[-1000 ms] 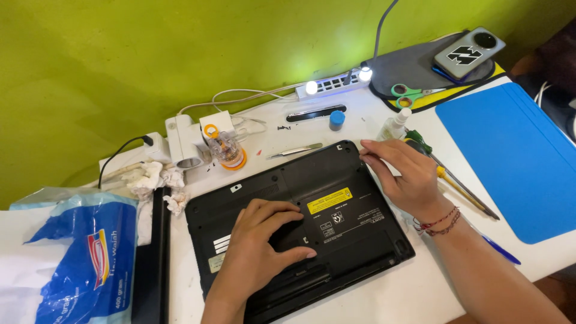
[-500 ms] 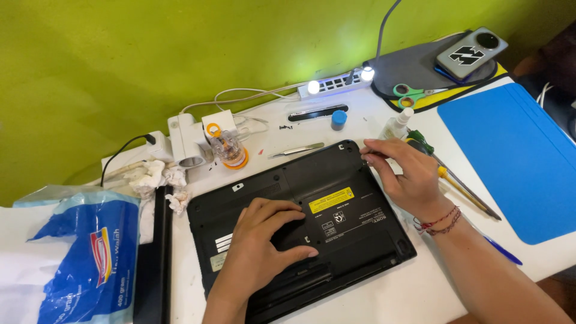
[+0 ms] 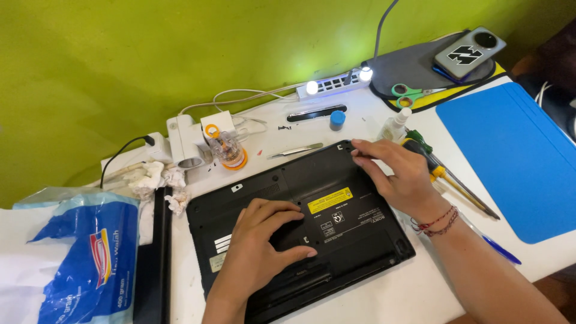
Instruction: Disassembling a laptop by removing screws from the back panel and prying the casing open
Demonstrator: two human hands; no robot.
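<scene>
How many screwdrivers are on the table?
2: both lie side by side right of the laptop, behind the right hand, one yellow-handled, one green-handled. More may be hidden.

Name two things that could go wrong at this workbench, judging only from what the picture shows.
The tiny loose screws lie unboxed on the white table, so they could easily get lost. The screwdrivers lie right beside the right hand, which rests on the upturned laptop; a nudge might roll them.

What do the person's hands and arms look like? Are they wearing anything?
Both arms are bare, with no sleeves and no gloves showing. The right hand has thin red and dark string bracelets around its wrist. The left hand wears nothing that can be seen: no ring, watch or band.
</scene>
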